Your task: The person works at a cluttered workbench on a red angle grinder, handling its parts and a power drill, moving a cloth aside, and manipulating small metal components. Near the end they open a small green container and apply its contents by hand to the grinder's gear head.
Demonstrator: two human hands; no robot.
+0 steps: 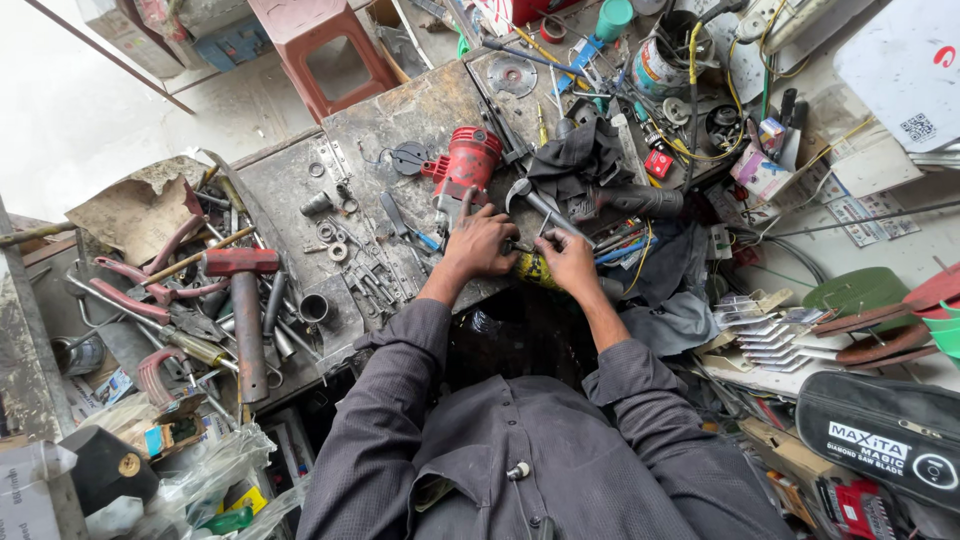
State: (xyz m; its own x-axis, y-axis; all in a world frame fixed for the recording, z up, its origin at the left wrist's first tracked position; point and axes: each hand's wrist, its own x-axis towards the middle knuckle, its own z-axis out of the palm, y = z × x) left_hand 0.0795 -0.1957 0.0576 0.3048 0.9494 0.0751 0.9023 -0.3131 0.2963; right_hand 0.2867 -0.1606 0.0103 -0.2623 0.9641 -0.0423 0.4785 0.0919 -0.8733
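left of the red power tool (462, 170), a hammer (243, 300) lies flat among loose pliers, out of the way. just below that tool the left hand (480, 243) and right hand (567, 260) meet, fingers pinched together on a small yellow-and-black part (530, 268), steadied at the workbench (400, 115) edge; further right, a black cloth (580, 155).

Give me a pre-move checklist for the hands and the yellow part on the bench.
1. Left hand on yellow part: ok.
2. Right hand on it too: ok.
3. Grip of the fingers: cannot tell, too small.
4. Part backed by bench edge: cannot tell, hands cover it.
5. Red power tool clear of left hand: not ok, it sits right beside.
6. Hammer apart from hands: ok.
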